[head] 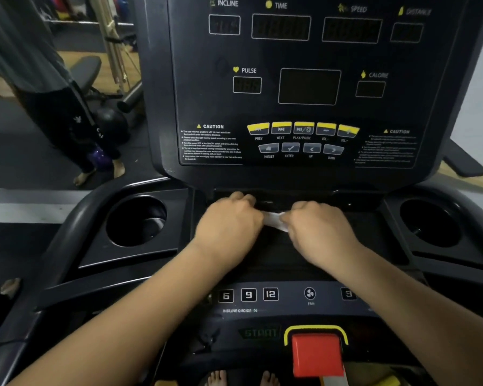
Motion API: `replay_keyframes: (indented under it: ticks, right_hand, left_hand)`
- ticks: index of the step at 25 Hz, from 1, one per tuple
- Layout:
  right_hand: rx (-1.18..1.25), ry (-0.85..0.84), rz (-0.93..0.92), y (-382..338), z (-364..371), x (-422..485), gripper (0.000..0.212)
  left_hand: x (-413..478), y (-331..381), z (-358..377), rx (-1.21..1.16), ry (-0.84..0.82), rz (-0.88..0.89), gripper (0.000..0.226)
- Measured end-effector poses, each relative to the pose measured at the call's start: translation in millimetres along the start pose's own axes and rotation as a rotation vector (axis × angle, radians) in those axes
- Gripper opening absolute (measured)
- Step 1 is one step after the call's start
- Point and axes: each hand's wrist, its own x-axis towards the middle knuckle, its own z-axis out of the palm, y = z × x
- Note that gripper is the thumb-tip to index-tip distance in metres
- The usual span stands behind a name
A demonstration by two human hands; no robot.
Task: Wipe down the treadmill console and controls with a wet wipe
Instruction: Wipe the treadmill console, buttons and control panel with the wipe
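A black treadmill console (pixel 304 107) fills the view, with dark displays on top and yellow and grey buttons (pixel 301 129) lower down. Below it lies a flat shelf (pixel 276 246) over the lower control strip (pixel 248 295) with number keys. My left hand (pixel 229 224) and my right hand (pixel 318 227) are side by side above the shelf, fingers curled. Between them stretches a white wet wipe (pixel 273 220), each hand gripping one end. Most of the wipe is hidden in the fists.
Round cup holders sit at the left (pixel 137 221) and right (pixel 430 222) of the shelf. A red safety key (pixel 317 355) in a yellow frame is near the bottom. A person's legs (pixel 89 140) and a weight bench (pixel 87 71) show at the left.
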Motion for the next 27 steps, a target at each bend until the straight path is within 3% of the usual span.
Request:
replay_keyframes:
  ticks: [4, 10, 16, 22, 27]
  right_hand:
    - [0.018, 0.029, -0.043, -12, 0, 1, 0.028]
    - [-0.148, -0.052, 0.121, 27, -10, -22, 0.026]
    - [-0.139, -0.136, 0.106, 23, -15, -19, 0.023]
    - [-0.066, -0.305, 0.057, 35, -24, -23, 0.008]
    - [-0.114, -0.165, 0.046, 35, -16, -14, 0.014]
  left_hand:
    - [-9, -11, 1, 0.011, -0.082, -0.014, 0.026]
    - [25, 40, -7, -0.063, -0.102, 0.057, 0.027]
    - [25, 42, -9, -0.016, -0.134, 0.015, 0.029]
    - [23, 39, -18, -0.249, -0.227, 0.037, 0.026]
    - [25, 42, -7, -0.079, -0.076, 0.054, 0.028]
